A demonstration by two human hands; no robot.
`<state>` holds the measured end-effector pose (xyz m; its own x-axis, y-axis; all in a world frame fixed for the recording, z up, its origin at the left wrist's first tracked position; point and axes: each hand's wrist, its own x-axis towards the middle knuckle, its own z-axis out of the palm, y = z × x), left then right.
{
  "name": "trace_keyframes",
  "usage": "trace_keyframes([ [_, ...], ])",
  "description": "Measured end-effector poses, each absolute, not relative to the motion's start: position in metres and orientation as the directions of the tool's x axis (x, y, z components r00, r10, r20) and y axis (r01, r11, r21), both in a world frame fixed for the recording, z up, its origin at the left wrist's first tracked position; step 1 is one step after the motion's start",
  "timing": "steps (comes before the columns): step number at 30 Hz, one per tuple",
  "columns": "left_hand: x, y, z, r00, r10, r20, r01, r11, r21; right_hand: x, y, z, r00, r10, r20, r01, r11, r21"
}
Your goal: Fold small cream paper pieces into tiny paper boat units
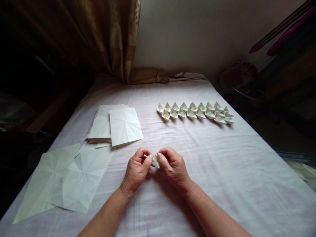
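Note:
A small folded paper piece (156, 161) is held between my two hands, just above the sheet-covered surface. My left hand (138, 167) pinches its left side between thumb and fingers. From the right, my right hand (174, 168) grips it the same way. Much of the piece is hidden behind the fingertips. Beyond my hands to the right, several folded paper boats (192, 114) stand in two close rows. To the left lies a stack of paper (101, 123), with a creased white sheet (125, 126) on its right part.
Several large creased sheets (82, 177) overlap at the near left. A pale bedsheet (209, 158) covers the surface. A patterned curtain (120, 39) hangs to its far edge, beside a fringed brown cloth (148, 76). Dark clutter flanks both sides.

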<state>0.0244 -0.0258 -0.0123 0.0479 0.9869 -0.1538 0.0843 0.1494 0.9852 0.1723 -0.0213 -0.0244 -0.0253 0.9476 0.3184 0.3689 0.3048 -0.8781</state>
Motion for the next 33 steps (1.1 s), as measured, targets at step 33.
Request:
trace_keyframes([
  [33, 0.008, -0.015, -0.011, 0.432, 0.808, 0.401, 0.753, -0.568, 0.332, 0.187, -0.017, -0.041, -0.04, 0.911, 0.411, 0.725, 0.31, -0.616],
])
